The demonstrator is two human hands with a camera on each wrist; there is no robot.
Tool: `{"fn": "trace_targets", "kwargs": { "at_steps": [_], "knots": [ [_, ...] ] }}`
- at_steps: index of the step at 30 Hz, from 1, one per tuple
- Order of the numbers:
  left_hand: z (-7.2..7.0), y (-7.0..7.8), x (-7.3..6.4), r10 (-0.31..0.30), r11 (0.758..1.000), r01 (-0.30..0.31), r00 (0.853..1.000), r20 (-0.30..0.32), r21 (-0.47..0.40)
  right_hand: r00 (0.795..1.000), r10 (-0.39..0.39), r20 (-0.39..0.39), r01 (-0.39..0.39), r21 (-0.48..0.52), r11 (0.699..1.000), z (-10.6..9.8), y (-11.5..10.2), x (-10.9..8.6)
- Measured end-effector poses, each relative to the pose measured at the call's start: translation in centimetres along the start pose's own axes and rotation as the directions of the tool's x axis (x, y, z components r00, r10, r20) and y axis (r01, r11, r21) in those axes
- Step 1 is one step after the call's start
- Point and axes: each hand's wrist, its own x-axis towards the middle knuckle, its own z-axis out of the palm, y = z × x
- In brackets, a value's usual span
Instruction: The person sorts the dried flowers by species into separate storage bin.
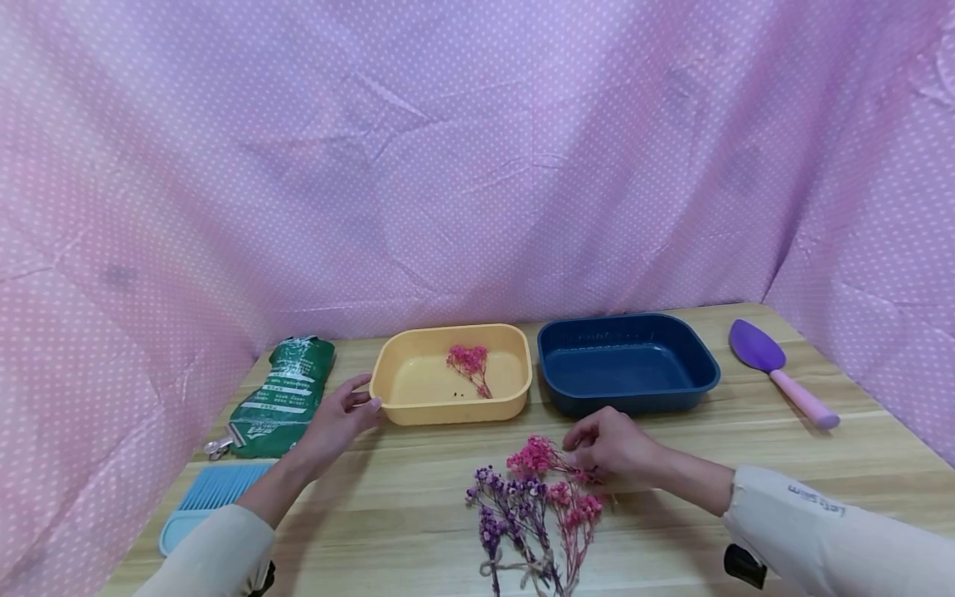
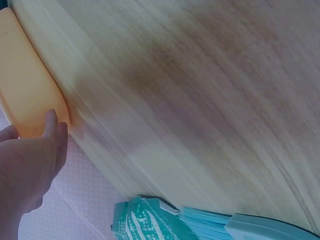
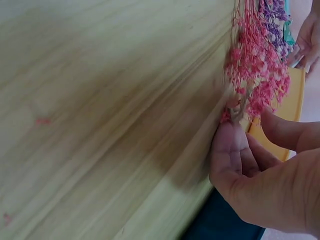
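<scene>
My left hand touches the left end of a yellow tray, its thumb at the front corner. In the left wrist view its fairly straight fingers lie against the tray's outer side. One pink dried flower sprig lies inside the tray. My right hand pinches the stem of another pink dried flower sprig between thumb and fingers. Just beneath it is a bunch of purple dried flowers and pink dried flowers, with twine round the stems.
A dark blue tray stands behind my right hand. Farther right lies a purple spatula with a pink handle. At left are a green clipped bag and a light blue brush. A polka-dot cloth hangs behind the table.
</scene>
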Motion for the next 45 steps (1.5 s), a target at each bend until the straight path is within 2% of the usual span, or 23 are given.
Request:
{"fn": "trace_targets", "kwargs": {
  "at_steps": [5,11,17,24,28,31,35,39,45],
  "knots": [
    [0.0,-0.1,0.1,0.009,1.0,-0.009,1.0,0.001,-0.006,0.999,0.009,-0.033,-0.012,-0.086,0.996,0.6,-0.3,0.2],
    [-0.2,0.0,0.1,0.0,1.0,0.0,1.0,-0.003,0.0,1.0,-0.009,-0.011,0.009,-0.06,0.998,1.3,-0.4,0.3],
    [-0.1,0.1,0.2,-0.011,1.0,0.011,1.0,0.0,-0.001,0.998,-0.057,-0.003,0.056,-0.08,0.995,1.4,-0.3,0.4],
    [0.0,0.2,0.0,-0.008,1.0,0.008,1.0,-0.008,-0.004,0.989,-0.147,0.027,0.148,-0.093,0.985,0.7,-0.4,0.7],
    [0.0,0.1,0.0,-0.006,1.0,0.006,1.0,-0.009,-0.007,0.979,-0.204,0.004,0.202,-0.139,0.969,0.1,-0.8,0.8],
    [-0.1,0.0,0.1,-0.002,1.0,0.002,1.0,-0.009,-0.012,0.977,-0.212,-0.029,0.204,-0.175,0.963,-0.3,-1.3,0.9],
    [-0.1,0.0,0.0,0.0,1.0,0.0,1.0,-0.009,-0.021,0.982,-0.184,-0.044,0.175,-0.165,0.971,-0.8,-2.0,0.9],
    [-0.1,0.0,0.0,-0.004,1.0,0.004,1.0,-0.011,-0.023,0.981,-0.19,-0.035,0.183,-0.145,0.972,-1.3,-2.6,1.0],
    [0.0,0.1,0.0,-0.014,1.0,0.013,1.0,-0.015,-0.014,0.984,-0.179,-0.02,0.178,-0.061,0.982,-2.1,-3.5,1.2]
  ]
}}
